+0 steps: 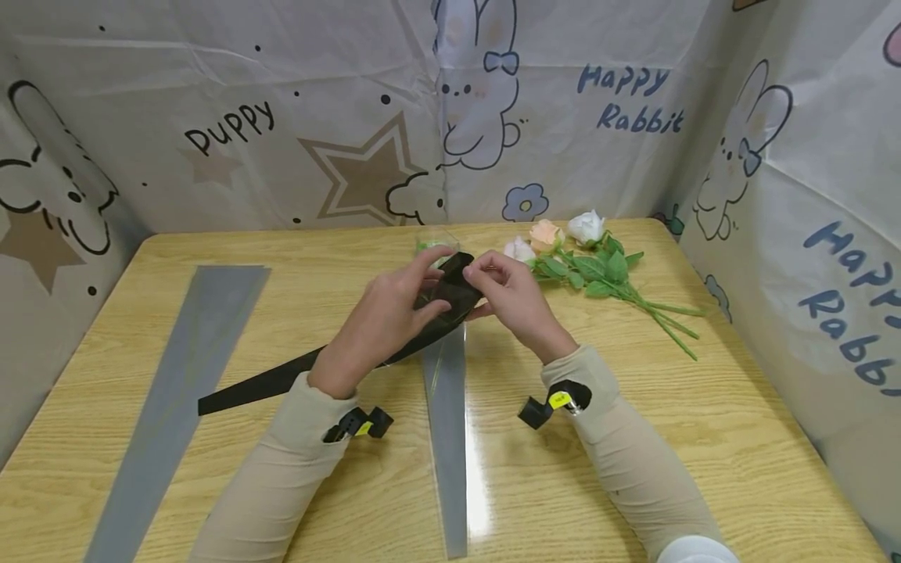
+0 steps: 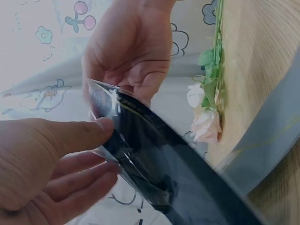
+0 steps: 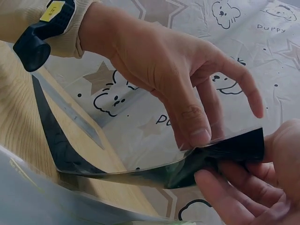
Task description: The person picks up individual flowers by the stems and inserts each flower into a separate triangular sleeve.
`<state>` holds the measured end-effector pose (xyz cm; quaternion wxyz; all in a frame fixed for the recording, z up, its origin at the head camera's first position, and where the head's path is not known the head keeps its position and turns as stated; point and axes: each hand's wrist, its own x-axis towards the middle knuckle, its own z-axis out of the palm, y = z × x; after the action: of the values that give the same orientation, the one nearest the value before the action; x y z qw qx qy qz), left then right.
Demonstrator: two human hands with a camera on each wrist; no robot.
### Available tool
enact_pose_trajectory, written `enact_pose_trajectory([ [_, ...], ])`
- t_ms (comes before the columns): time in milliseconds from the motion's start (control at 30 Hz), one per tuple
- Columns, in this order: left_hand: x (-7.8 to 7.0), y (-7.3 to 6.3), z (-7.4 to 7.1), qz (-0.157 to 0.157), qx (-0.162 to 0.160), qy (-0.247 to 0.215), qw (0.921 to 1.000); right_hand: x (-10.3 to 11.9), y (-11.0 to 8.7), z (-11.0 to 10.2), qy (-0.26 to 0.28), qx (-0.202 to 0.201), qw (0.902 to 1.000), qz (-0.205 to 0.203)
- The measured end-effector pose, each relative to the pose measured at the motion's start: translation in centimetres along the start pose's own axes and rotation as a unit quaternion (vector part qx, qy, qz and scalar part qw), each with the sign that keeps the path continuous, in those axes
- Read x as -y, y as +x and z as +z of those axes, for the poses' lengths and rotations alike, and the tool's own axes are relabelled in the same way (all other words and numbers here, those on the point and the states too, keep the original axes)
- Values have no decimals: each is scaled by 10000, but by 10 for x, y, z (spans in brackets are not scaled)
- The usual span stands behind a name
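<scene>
In the head view, pinching the wider end of a black tapered sleeve above the surface with left hand and right hand; beneath, a narrow grey sleeve; to the left, grey sheets; to the right, stemmed roses. In the left wrist view, pressing left thumb against glossy film. In the right wrist view, pinching the sleeve's end, left index finger raised clear.

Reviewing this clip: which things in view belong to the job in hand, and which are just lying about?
In hand:
- black wrapper, held by left hand and right hand

Lying about, though perhaps meant for use:
- grey wrappers at left
- middle grey wrapper
- loose flowers
</scene>
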<state>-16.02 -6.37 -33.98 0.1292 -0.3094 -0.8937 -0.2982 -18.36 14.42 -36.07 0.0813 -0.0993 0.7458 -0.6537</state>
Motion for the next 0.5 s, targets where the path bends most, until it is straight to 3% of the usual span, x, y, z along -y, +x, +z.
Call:
enact_pose_trajectory([
  [133,1,-1,2,54,-110,24,9999,2,-1,1,-86,-52,9999,37],
  [367,2,-1,5,215,-108,-41,9997,4,-3,1,-134,286,9994,154],
  [500,4,-2,5,228,-180,52,9996,4,-2,-1,-283,168,9994,114],
])
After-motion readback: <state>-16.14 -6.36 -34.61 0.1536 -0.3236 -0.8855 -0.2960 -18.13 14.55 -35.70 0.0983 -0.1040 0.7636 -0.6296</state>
